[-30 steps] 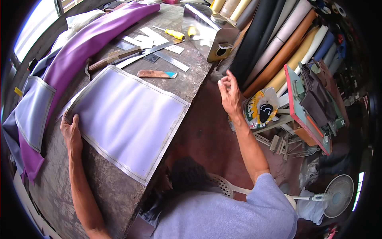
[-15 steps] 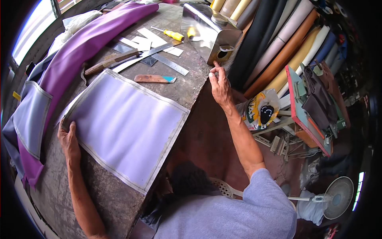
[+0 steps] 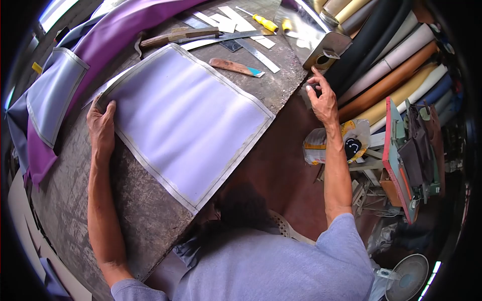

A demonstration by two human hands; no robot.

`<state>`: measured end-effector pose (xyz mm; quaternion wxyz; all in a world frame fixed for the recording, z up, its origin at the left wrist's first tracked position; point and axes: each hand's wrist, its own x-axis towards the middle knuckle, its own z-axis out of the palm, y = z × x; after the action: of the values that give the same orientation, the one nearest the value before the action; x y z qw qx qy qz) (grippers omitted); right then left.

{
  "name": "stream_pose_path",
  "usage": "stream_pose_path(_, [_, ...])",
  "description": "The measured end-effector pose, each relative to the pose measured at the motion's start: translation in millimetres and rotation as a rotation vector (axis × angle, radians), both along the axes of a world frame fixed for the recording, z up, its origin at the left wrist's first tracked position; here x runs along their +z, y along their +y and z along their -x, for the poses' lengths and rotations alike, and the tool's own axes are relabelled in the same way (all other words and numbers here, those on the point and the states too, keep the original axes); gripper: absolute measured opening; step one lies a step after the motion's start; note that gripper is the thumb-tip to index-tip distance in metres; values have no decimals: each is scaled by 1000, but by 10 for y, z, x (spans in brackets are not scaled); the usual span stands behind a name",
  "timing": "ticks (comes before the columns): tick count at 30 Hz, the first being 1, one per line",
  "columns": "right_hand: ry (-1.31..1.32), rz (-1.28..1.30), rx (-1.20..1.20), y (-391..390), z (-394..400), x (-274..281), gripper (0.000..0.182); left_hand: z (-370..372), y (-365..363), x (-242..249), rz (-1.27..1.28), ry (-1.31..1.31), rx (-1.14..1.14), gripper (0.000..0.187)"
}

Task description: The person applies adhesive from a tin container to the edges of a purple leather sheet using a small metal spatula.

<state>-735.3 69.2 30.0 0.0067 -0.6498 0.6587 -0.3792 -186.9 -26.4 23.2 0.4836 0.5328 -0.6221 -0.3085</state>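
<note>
My left hand (image 3: 102, 122) grips the left edge of a lavender fabric sheet (image 3: 188, 120), thumb near its top face and fingers wrapped at the border. Grey glue-like bands run along the sheet's edges, and one corner overhangs the table edge. My right hand (image 3: 324, 103) is held out past the table edge, holding nothing. Its index finger points up at the lower rim of a round hole in a shiny metal container (image 3: 306, 37); the other fingers are bent and apart from the thumb.
On the worn table (image 3: 150, 200) lie a wood-handled knife (image 3: 233, 66), a hammer-like wooden tool (image 3: 178, 36), metal rulers (image 3: 258, 56) and a yellow screwdriver (image 3: 264, 22). Purple material (image 3: 113, 42) drapes along the left. Rolls of material (image 3: 396, 62) and a fan (image 3: 407, 277) stand at right.
The view has shifted, so the table and sheet appear higher and farther right. My left hand keeps its hold on the sheet; my right index finger stays at the container's hole.
</note>
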Motion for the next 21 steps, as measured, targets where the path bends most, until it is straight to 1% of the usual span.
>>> stream_pose_path(3, [-488, 14, 262, 307, -297, 87, 31, 28, -7, -18, 21, 90, -15, 28])
stream_pose_path(5, [-610, 6, 379, 601, -694, 242, 18, 54, 5, 6, 34, 89, -28, 26])
stream_pose_path(7, [-579, -76, 359, 827, -948, 284, 11, 53, 6, 12, 36, 90, -34, 24])
stream_pose_path(8, [-523, -71, 363, 870, -983, 201, 14, 50, 4, 10, 31, 92, -35, 23])
stream_pose_path(9, [-343, -62, 346, 885, -1005, 173, 22, 52, 5, 14, 25, 95, -36, 23])
stream_pose_path(11, [-144, -60, 325, 913, -1127, 202, 32, 95, 41, 69, -22, 137, -42, 23])
stream_pose_path(12, [-133, -43, 339, 891, -1193, 130, 40, 114, 73, 95, -49, 156, -35, 23])
stream_pose_path(13, [-67, -119, 287, 914, -1298, 138, 32, 122, 65, 96, -14, 129, -20, 23])
stream_pose_path(15, [278, 46, 253, 929, -1367, -19, 22, 107, 26, 43, 28, 65, 32, 23])
stream_pose_path(17, [318, 13, 295, 1021, -1508, 30, 19, 126, 47, 40, 31, 133, 52, 25])
stream_pose_path(19, [345, 50, 353, 1109, -1632, -27, 19, 92, -33, -50, 115, 140, 32, 26])
stream_pose_path(21, [363, 53, 376, 1216, -1743, 16, 19, 82, -58, -80, 94, 142, 49, 27])
